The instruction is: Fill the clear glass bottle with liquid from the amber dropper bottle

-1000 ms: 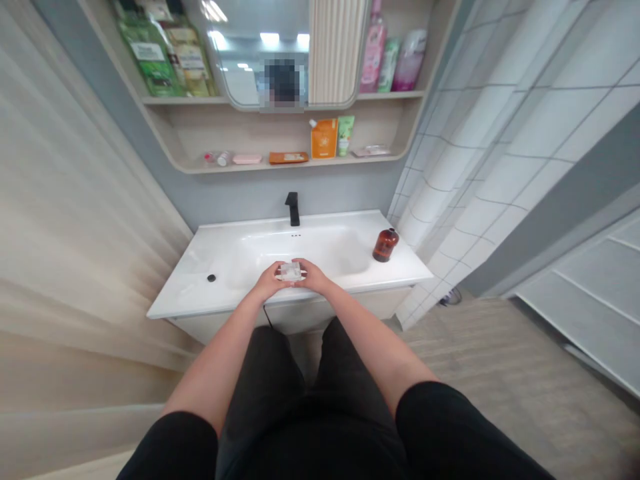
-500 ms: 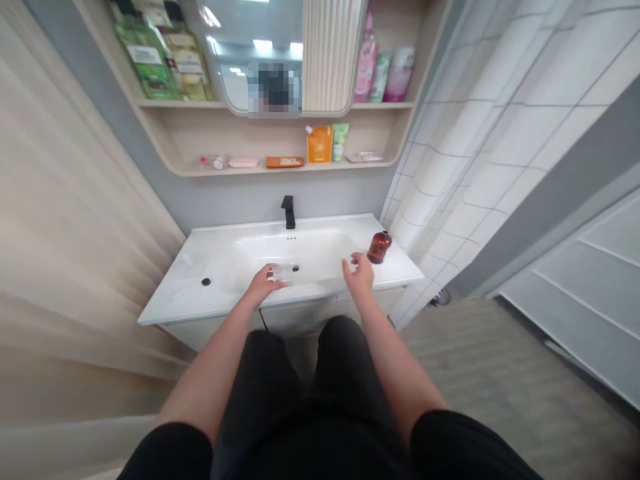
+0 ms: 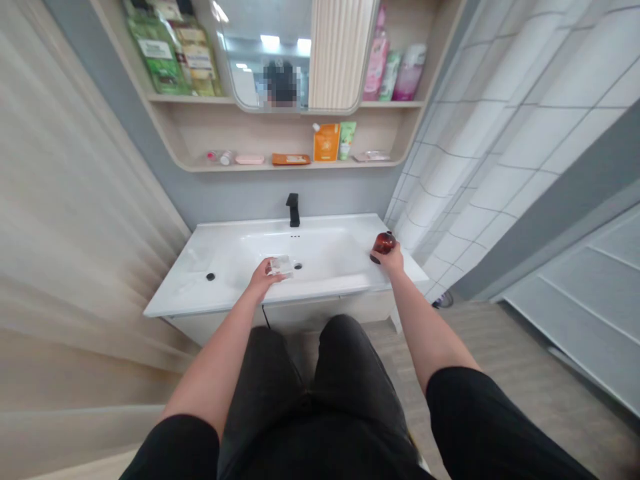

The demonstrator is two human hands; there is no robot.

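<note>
1. Clear piece (image 3: 280,267) sits in the left hand (image 3: 259,281), over the near part of the basin and just left of the drain (image 3: 298,266). Its exact kind is hard to tell. The left fingers (image 3: 271,279) are curled closed around its near edge, with the piece showing beyond them. Farther left on the white sink (image 3: 200,267), a black knob (image 3: 211,276) sits on the flat top, well apart from the hand.

2. Along the shelf (image 3: 295,167) above, a row of small items runs to an orange pouch (image 3: 327,143) and a green tube (image 3: 347,140). More bottles stand on the higher shelf, beside a mirror (image 3: 265,60).

3. Black faucet (image 3: 293,210) stands upright at the back of the sink, between the two hands and behind them.

4. Amber bottle (image 3: 384,243) is in the right hand (image 3: 393,261), at the right end of the sink. The right fingers (image 3: 381,257) wrap around its lower part, closed firmly, while its dark cap and shoulder show above them. Whether its base touches the sink cannot be told.

5. So far both things are in hand, and neither is set down. Tiled wall (image 3: 505,160) fills the right side.
</note>
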